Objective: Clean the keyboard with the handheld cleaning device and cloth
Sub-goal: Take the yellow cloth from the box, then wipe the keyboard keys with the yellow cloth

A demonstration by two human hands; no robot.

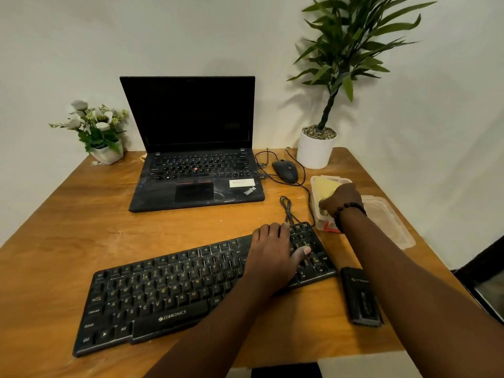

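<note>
A black Zebronics keyboard lies slanted across the front of the wooden desk. My left hand rests flat on its right end, fingers spread over the keys by the number pad. My right hand reaches into a clear plastic container at the right, its fingers on a yellow cloth inside; whether the fingers pinch the cloth is hidden. The black handheld cleaning device lies on the desk just right of the keyboard, partly under my right forearm.
An open black laptop stands behind the keyboard. A wired black mouse and its cables lie between laptop and container. The container's clear lid lies beside it. A potted plant and a small flower pot occupy the back corners.
</note>
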